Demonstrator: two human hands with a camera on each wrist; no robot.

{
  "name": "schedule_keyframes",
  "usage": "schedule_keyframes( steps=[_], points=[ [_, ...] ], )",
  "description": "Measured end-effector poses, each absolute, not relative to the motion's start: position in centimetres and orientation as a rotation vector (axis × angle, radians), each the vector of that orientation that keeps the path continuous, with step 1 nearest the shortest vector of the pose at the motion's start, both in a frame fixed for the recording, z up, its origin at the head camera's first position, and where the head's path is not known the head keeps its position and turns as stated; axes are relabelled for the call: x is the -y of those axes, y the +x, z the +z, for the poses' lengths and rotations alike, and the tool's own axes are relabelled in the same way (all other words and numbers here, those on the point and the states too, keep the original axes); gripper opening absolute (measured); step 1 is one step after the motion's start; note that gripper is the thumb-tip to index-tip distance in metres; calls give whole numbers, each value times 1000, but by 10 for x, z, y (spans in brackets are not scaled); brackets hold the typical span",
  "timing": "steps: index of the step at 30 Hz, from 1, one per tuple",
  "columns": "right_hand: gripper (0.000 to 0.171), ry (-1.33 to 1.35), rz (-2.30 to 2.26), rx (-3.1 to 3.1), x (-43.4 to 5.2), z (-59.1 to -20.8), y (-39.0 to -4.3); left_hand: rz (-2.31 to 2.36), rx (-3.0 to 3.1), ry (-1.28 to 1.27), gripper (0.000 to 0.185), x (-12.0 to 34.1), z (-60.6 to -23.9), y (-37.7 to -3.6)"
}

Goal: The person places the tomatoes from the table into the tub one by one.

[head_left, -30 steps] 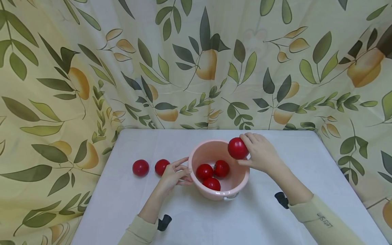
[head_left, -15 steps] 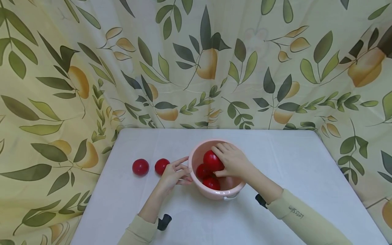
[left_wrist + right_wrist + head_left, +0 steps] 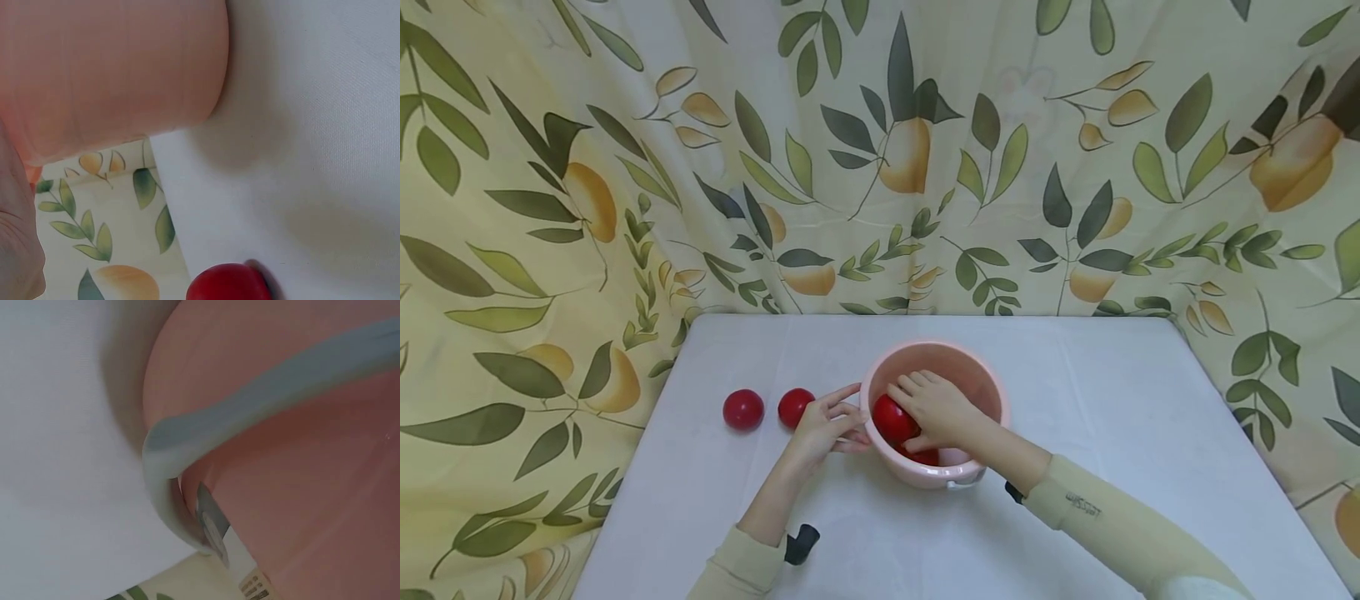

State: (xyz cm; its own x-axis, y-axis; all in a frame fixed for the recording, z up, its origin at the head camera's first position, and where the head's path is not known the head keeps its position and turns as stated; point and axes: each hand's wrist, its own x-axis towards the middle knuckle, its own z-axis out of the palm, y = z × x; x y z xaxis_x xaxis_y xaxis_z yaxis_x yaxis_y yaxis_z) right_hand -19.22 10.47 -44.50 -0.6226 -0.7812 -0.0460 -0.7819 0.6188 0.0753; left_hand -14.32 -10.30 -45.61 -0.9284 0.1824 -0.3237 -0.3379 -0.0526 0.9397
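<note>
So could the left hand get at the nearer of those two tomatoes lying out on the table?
Probably yes. The left hand rests against the pink bucket, and the nearer tomato lies on the white table right beside it. Nothing stands between them. The farther tomato lies just beyond.

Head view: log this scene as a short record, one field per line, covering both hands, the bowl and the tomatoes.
surface: white table
container: pink bowl, grey handle at its near side
right hand: inside the bowl, resting on a tomato
left hand: against the bowl's outer left wall, fingers relaxed
other tomatoes in bowl: one partly visible under the hand; rest hidden
tomatoes on table: two, left of the bowl
backdrop: leaf-and-fruit print curtain
</note>
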Motion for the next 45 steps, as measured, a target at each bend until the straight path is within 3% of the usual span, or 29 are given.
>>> schedule_keyframes(
  steps=[8, 19, 33, 37, 45],
  points=[
    [78, -1422, 315, -2777, -97, -451, -190, 2047, -1888, -181, 56, 103, -456, -143],
    [82, -1297, 374, -2787, -94, -451, -187, 2089, -1829, -134, 55, 104, -455, -142],
    [78, -1361, 61, -2860, -110, -438, -190, 2076, -1813, -125, 56, 103, -454, -143],
    [75, -1225, -181, -2970, -123, -421, -192, 2076, -1836, -144, 57, 102, -457, -143],
    [69, -619, -956, -3038, -164, -391, -189, 2076, -1858, -152, 57, 102, -457, -143]
  ],
)
